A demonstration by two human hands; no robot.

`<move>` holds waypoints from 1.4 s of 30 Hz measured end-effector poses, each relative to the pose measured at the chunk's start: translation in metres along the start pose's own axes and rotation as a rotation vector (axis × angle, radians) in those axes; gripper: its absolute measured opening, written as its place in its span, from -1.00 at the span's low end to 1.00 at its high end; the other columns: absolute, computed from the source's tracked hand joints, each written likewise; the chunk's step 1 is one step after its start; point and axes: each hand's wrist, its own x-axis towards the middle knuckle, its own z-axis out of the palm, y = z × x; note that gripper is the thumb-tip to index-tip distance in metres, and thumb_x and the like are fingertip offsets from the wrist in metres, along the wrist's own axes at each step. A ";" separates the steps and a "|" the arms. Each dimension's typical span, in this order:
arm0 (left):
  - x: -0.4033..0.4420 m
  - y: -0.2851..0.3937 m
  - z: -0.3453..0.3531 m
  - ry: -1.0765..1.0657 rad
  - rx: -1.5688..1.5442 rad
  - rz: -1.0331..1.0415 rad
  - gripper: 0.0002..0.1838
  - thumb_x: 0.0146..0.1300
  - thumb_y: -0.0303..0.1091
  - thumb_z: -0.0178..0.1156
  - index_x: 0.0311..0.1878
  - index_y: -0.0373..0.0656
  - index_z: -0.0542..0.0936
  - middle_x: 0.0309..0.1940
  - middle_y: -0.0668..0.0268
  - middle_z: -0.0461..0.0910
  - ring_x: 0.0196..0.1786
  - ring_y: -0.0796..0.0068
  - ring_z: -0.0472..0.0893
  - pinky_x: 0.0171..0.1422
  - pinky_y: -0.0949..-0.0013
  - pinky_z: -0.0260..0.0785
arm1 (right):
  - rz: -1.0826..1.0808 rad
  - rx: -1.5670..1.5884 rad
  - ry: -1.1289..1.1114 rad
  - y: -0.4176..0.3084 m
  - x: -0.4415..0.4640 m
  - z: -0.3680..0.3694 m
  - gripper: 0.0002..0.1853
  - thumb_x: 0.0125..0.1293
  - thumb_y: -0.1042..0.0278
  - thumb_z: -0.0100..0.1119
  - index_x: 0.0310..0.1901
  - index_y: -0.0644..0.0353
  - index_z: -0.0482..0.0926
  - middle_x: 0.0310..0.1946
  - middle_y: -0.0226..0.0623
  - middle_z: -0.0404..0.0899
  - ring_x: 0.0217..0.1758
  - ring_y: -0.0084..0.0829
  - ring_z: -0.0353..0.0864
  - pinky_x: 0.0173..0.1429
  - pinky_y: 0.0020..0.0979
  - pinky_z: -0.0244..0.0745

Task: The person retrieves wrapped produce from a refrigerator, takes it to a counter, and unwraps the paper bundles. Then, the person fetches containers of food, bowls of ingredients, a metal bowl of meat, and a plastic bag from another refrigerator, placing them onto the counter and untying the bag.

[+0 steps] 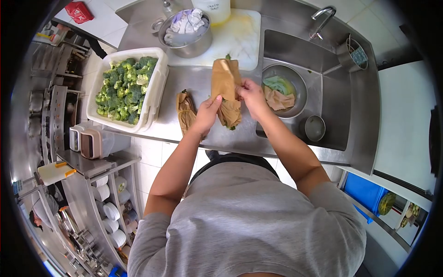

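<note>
A brown paper bundle (225, 83) with bits of green leaf poking out at its top and bottom is between my hands, above the steel counter. My left hand (208, 113) grips its lower left side, thumb on top of the paper. On the right side, the fingers of my right hand (252, 96) pinch the paper's edge. What lies inside the wrapping is mostly hidden. Just left of my left hand, a second paper-wrapped bundle (186, 115) lies on the counter, greenery showing at its top end.
To the left stands a white tub (159, 87) of broccoli florets. A steel pot (188, 50) of cloths and a white bucket (214, 9) sit on the cutting board (249, 37). The sink (323, 111) at right holds a steel bowl (302, 87) with cloths and a small metal cup (315, 128).
</note>
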 end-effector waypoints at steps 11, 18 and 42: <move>0.004 -0.007 -0.014 0.124 0.054 0.004 -0.54 0.38 -0.05 -0.02 0.08 -0.29 0.45 -0.05 0.28 0.56 -0.04 0.45 0.51 0.12 0.32 0.31 | -0.164 -0.222 0.026 0.034 0.008 0.017 -0.80 0.15 0.48 0.17 -0.19 0.34 0.50 -0.30 -0.31 0.60 -0.31 -0.53 0.54 -0.18 -0.47 0.44; 0.006 -0.001 -0.027 0.103 -0.463 -0.076 -0.66 0.41 -0.19 -0.07 0.02 -0.27 0.46 -0.03 0.22 0.56 0.03 0.38 0.52 0.05 0.32 0.38 | 0.161 0.292 -0.118 0.021 0.008 0.005 -0.88 0.27 0.45 0.08 -0.18 0.21 0.54 -0.27 -0.41 0.59 -0.27 -0.53 0.56 -0.17 -0.48 0.47; -0.016 0.024 -0.016 -0.218 -0.678 0.088 -0.50 -0.16 -0.68 -0.05 -0.02 -0.16 0.38 -0.27 0.24 0.48 -0.40 0.42 0.41 -0.21 0.42 0.28 | 0.316 0.239 -0.496 -0.003 -0.029 0.016 -0.72 0.25 0.39 0.13 -0.02 0.27 0.49 -0.13 -0.28 0.55 -0.15 -0.47 0.51 0.06 -0.42 0.39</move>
